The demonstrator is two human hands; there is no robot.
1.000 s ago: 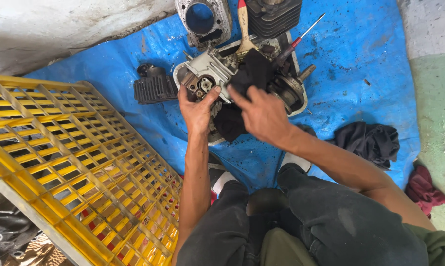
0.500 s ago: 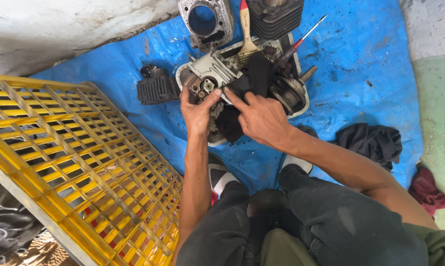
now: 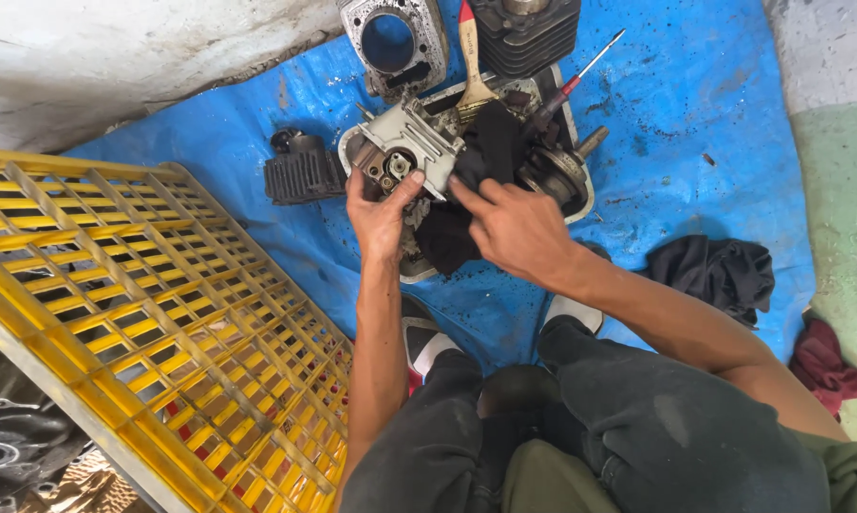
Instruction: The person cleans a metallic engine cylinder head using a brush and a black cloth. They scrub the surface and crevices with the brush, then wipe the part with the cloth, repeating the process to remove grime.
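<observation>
While two hands grip one engine casing [image 3: 404, 152], left hand [image 3: 379, 214], right hand [image 3: 518, 228], one brush [image 3: 473, 66] lies near.

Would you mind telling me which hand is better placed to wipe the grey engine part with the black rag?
The right hand: it already rests on the black rag beside the grey engine part. The left hand grips that part from below, steadying it.
</observation>
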